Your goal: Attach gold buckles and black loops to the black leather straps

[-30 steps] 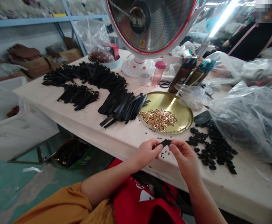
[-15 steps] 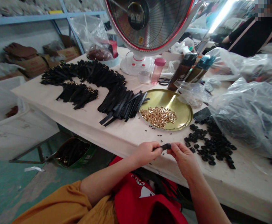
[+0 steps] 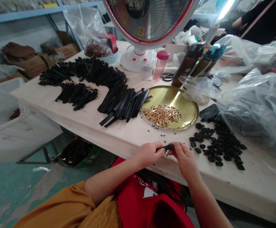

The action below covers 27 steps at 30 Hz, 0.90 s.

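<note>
My left hand (image 3: 148,154) and my right hand (image 3: 184,157) meet at the table's near edge, both pinching one small black piece (image 3: 168,147) between their fingertips. Just beyond them a gold tray (image 3: 187,107) holds a heap of small gold metal clips (image 3: 162,116). To the right of my hands lie several black round pieces (image 3: 219,144). A pile of flat black straps (image 3: 125,103) lies left of the tray. Tiny black bits (image 3: 161,135) are scattered on the table between the tray and my hands.
More black straps with gold ends (image 3: 81,74) spread across the far left of the table. A fan (image 3: 149,22), a pink cup (image 3: 161,65), bottles (image 3: 194,63) and clear plastic bags (image 3: 258,110) crowd the back and right. A green bin (image 3: 78,153) sits under the table. A person in black (image 3: 256,19) is at top right.
My hands have stayed together on the small black piece, working it slightly. The view has shifted a little downward.
</note>
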{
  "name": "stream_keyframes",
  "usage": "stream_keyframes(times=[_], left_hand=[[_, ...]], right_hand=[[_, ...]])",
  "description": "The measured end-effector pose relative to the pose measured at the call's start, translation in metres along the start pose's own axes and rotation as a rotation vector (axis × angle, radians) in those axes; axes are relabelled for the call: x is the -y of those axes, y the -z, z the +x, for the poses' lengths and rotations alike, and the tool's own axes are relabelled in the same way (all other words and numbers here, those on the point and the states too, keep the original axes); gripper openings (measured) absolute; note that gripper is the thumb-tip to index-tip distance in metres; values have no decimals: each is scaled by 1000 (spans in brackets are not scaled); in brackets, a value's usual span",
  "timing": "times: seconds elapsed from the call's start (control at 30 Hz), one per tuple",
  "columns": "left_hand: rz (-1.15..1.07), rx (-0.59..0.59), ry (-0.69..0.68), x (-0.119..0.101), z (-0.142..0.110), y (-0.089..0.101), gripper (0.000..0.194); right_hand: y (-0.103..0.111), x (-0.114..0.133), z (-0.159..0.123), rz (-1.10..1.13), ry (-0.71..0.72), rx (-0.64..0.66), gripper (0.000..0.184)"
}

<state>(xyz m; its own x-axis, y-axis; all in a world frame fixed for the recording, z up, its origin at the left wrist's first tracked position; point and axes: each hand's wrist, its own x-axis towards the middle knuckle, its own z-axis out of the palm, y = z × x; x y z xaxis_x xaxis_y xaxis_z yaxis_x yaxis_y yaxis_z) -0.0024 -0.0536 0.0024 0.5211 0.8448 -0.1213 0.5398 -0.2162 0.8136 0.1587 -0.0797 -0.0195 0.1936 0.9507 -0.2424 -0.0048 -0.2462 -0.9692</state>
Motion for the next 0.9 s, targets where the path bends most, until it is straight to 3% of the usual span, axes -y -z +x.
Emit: stream_keyframes(times=[0.17,0.37,0.57,0.77,0.9], left_hand=[[-50,4,23,-3,3,2,30],[60,5,-13,-5,2,-1,28],[264,5,-54,-1,1,-3,29],[0,17,18,-1,0,-7,30],[-17,-13,0,-4,-2,-8,27]], right_hand=[[0,5,-5,-219,88,-33,37],[0,-3,0,158,-35,-59,25],[1,-10,0,322,-160,24,24],[-2,-9,-3,327,-112,-50,22],[-5,-7,-7,476,-200,12,24]])
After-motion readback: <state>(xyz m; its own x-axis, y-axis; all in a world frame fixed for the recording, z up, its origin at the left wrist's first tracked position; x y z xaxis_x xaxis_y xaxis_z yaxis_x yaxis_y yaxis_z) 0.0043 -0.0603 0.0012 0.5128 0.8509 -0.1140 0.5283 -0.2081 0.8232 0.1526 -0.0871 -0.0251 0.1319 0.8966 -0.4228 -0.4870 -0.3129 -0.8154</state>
